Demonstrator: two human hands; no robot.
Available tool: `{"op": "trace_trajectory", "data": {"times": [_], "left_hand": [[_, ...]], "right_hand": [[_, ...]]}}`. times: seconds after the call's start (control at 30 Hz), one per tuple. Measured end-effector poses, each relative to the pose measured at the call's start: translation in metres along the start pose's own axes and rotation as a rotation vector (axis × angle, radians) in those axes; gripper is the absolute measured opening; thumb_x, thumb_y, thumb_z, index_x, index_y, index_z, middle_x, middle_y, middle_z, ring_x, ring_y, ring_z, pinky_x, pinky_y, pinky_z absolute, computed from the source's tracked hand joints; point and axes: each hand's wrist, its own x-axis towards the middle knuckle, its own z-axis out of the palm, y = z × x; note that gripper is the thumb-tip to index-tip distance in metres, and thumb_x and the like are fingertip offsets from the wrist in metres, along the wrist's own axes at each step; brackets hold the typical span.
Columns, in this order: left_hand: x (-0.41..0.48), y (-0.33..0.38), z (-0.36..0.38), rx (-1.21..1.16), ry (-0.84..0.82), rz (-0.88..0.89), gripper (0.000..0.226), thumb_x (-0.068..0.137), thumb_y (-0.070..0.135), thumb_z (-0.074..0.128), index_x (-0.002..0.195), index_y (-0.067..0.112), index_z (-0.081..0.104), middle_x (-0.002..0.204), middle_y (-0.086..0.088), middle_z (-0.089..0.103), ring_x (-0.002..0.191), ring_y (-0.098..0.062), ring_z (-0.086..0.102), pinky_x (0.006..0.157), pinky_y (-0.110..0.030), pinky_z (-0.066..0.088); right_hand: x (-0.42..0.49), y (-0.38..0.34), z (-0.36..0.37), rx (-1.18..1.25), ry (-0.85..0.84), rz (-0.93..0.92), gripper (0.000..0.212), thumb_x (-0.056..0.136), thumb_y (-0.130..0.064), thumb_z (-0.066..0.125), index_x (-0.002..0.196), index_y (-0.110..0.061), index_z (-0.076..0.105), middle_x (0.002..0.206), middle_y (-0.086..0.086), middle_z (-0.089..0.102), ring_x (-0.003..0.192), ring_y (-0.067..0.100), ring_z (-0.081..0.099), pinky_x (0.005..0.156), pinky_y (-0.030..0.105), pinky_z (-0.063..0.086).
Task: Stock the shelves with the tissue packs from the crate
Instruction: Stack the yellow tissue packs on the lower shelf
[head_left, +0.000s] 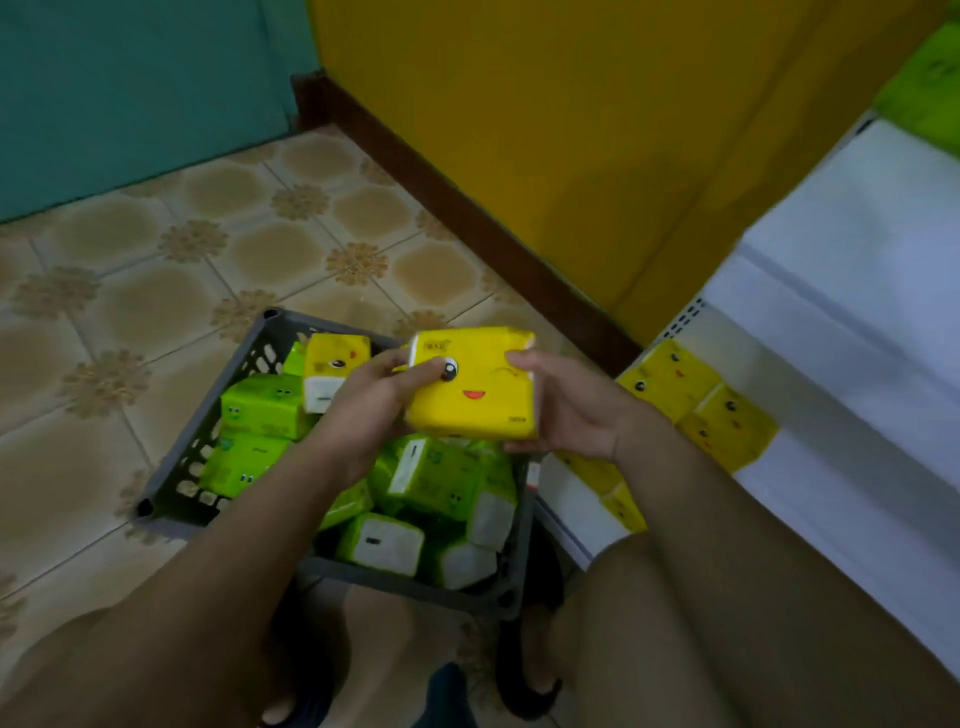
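Right now both hands hold 1 yellow tissue pack (470, 387) in the air above the far right corner of the grey crate (171, 499), its printed cartoon face turned up toward the camera. The left hand (358, 410) grips the pack's left end, its fingers (415, 371) curled over the top face beside the printed eye. The right hand (571, 410) cups the right end, fingers (519, 358) bent round the upper edge and palm under the side. Below, the crate sits on the patterned tiled floor (130, 312) and is loosely filled with green tissue packs (260, 405) lying at mixed angles, some showing white ends; 1 more yellow pack (335, 364) leans near the crate's far edge. To the right stands a white shelf unit (857, 312), and on its lower shelf a row of yellow packs (691, 395) sits close together, just beside the right wrist. Green packs on an upper shelf (930, 78) show blurred at the top right corner. Behind the crate a yellow wall (571, 130) with a brown skirting board (467, 218) meets a teal wall (130, 88). The person's bare knees frame the crate from the near side.
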Motion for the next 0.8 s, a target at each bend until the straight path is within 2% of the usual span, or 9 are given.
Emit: {"op": "trace_trajectory", "data": {"times": [0.07, 0.2, 0.27, 0.33, 0.4, 0.47, 0.53, 0.7, 0.8], "left_hand": [[0.000, -0.003, 0.023, 0.045, -0.010, 0.048, 0.042, 0.085, 0.033, 0.070, 0.122, 0.016, 0.058, 0.114, -0.005, 0.068, 0.089, -0.020, 0.069, 0.058, -0.027, 0.053], [0.007, -0.009, 0.067, 0.083, 0.021, 0.083, 0.031, 0.088, 0.029, 0.069, 0.112, 0.015, 0.057, 0.103, 0.001, 0.066, 0.082, -0.014, 0.065, 0.062, -0.027, 0.049], [0.011, -0.016, 0.089, 0.134, -0.055, 0.077, 0.023, 0.089, 0.029, 0.068, 0.107, 0.017, 0.058, 0.101, -0.001, 0.066, 0.081, -0.012, 0.065, 0.058, -0.024, 0.048], [0.016, -0.022, 0.109, 0.171, -0.143, 0.042, 0.033, 0.090, 0.033, 0.067, 0.117, 0.016, 0.058, 0.112, -0.006, 0.064, 0.093, -0.017, 0.065, 0.065, -0.028, 0.052], [0.021, -0.025, 0.122, 0.225, -0.156, 0.010, 0.042, 0.092, 0.038, 0.064, 0.127, 0.017, 0.054, 0.118, -0.004, 0.060, 0.102, -0.017, 0.061, 0.071, -0.032, 0.053], [0.027, -0.031, 0.126, 0.251, -0.154, -0.020, 0.042, 0.093, 0.039, 0.061, 0.129, 0.017, 0.053, 0.121, -0.002, 0.058, 0.103, -0.015, 0.059, 0.076, -0.036, 0.054], [0.031, -0.040, 0.126, 0.281, -0.150, -0.050, 0.037, 0.095, 0.037, 0.059, 0.126, 0.017, 0.054, 0.120, -0.002, 0.058, 0.103, -0.016, 0.059, 0.086, -0.043, 0.054], [0.040, -0.059, 0.119, 0.332, -0.121, -0.098, 0.027, 0.095, 0.034, 0.060, 0.117, 0.019, 0.057, 0.116, -0.002, 0.060, 0.099, -0.016, 0.061, 0.072, -0.032, 0.051], [0.044, -0.066, 0.113, 0.376, -0.112, -0.131, 0.016, 0.095, 0.036, 0.059, 0.106, 0.024, 0.058, 0.112, -0.001, 0.063, 0.100, -0.016, 0.062, 0.078, -0.037, 0.049]], "right_hand": [[-0.013, 0.001, -0.011, 0.068, 0.051, -0.028, 0.046, 0.082, -0.045, 0.060, 0.123, -0.025, 0.057, 0.117, 0.008, 0.069, 0.101, 0.029, 0.067, 0.072, 0.041, 0.057], [-0.030, 0.023, -0.043, 0.171, 0.211, -0.123, 0.032, 0.085, -0.025, 0.067, 0.116, -0.017, 0.061, 0.121, 0.011, 0.067, 0.110, 0.029, 0.064, 0.091, 0.045, 0.054], [-0.037, 0.042, -0.062, 0.272, 0.329, -0.191, 0.026, 0.090, -0.014, 0.064, 0.116, -0.011, 0.061, 0.116, 0.011, 0.068, 0.103, 0.027, 0.066, 0.086, 0.041, 0.056], [-0.045, 0.067, -0.087, 0.441, 0.427, -0.239, 0.022, 0.092, -0.010, 0.061, 0.113, -0.015, 0.063, 0.112, 0.007, 0.070, 0.098, 0.025, 0.067, 0.077, 0.038, 0.058], [-0.050, 0.097, -0.117, 0.624, 0.501, -0.262, 0.027, 0.091, -0.011, 0.061, 0.118, -0.018, 0.063, 0.118, 0.006, 0.069, 0.105, 0.026, 0.066, 0.078, 0.038, 0.057], [-0.053, 0.128, -0.149, 0.771, 0.610, -0.245, 0.032, 0.091, -0.013, 0.062, 0.123, -0.015, 0.059, 0.126, 0.008, 0.063, 0.112, 0.028, 0.062, 0.080, 0.037, 0.057], [-0.052, 0.155, -0.176, 0.830, 0.752, -0.200, 0.023, 0.094, -0.010, 0.057, 0.116, -0.010, 0.058, 0.126, 0.010, 0.059, 0.107, 0.024, 0.063, 0.077, 0.034, 0.058], [-0.034, 0.193, -0.214, 0.844, 0.834, -0.177, 0.018, 0.097, -0.005, 0.048, 0.116, -0.006, 0.049, 0.122, 0.006, 0.054, 0.106, 0.024, 0.061, 0.079, 0.031, 0.056], [-0.017, 0.196, -0.228, 0.497, 0.902, -0.190, 0.028, 0.093, -0.016, 0.057, 0.118, -0.008, 0.048, 0.121, 0.005, 0.052, 0.111, 0.022, 0.057, 0.093, 0.034, 0.053]]}}
